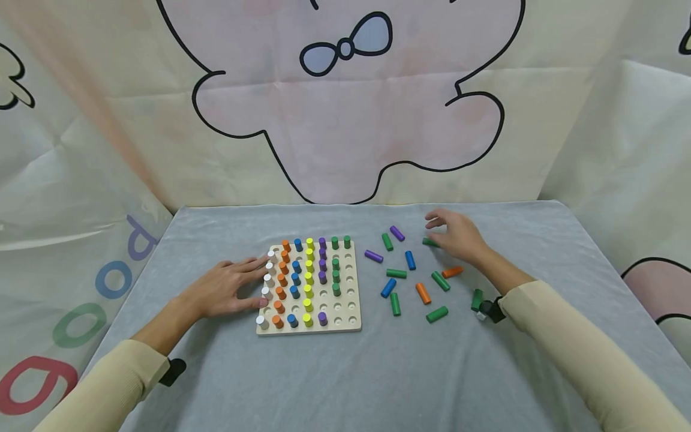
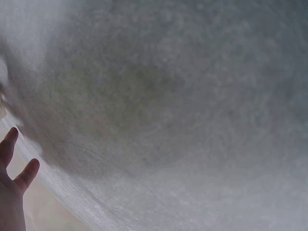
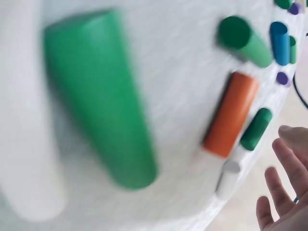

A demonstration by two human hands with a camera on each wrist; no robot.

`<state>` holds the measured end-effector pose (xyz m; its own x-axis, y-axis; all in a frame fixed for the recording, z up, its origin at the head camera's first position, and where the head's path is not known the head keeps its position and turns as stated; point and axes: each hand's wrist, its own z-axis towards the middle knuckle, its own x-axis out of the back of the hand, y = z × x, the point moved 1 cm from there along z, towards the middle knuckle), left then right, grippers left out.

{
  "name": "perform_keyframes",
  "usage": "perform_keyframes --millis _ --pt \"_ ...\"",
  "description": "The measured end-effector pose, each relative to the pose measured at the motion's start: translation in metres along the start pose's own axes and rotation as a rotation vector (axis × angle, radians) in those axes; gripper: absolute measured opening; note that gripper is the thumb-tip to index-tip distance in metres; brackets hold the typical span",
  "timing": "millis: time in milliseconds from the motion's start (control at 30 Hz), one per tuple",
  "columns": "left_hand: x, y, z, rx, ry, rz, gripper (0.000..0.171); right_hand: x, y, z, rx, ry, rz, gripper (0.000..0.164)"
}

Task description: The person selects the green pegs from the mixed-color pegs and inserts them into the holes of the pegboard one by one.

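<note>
A pale pegboard (image 1: 345, 329) holds rows of white, orange, blue, yellow, purple and green pegs, with bare holes mostly toward its right side. My left hand (image 1: 229, 289) rests against the board's left edge, fingers extended and thumb by the white pegs (image 1: 262, 323). To the right, my right hand (image 1: 459, 237) hovers over a green peg (image 1: 430, 242) lying on the cloth, its fingers loosely bent and apart. The right wrist view shows that hand's spread fingers (image 3: 276, 190) near a green peg (image 3: 256, 129) and a white peg (image 3: 228, 179), nothing visibly held.
Loose pegs lie scattered right of the board: several green, a few blue (image 1: 411, 260), purple (image 1: 373, 256) and orange (image 1: 423, 293). A green peg (image 1: 477, 299) lies beside the right wrist. Grey cloth (image 1: 302, 384) covers the table; a printed curtain (image 1: 345, 120) hangs behind it.
</note>
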<state>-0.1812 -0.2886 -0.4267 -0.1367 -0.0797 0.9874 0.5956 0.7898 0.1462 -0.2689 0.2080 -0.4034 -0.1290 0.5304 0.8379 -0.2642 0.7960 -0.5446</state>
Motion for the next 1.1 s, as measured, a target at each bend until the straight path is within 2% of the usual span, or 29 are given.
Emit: perform_keyframes --millis 400,1100 --pt "0.002 0.001 0.001 0.012 -0.010 0.008 0.079 0.003 0.020 -0.011 -0.069 -0.070 -0.040 0.044" --pt "0.000 0.000 0.000 0.013 -0.012 0.008 0.080 0.000 0.022 -0.011 -0.039 -0.068 -0.083 0.040"
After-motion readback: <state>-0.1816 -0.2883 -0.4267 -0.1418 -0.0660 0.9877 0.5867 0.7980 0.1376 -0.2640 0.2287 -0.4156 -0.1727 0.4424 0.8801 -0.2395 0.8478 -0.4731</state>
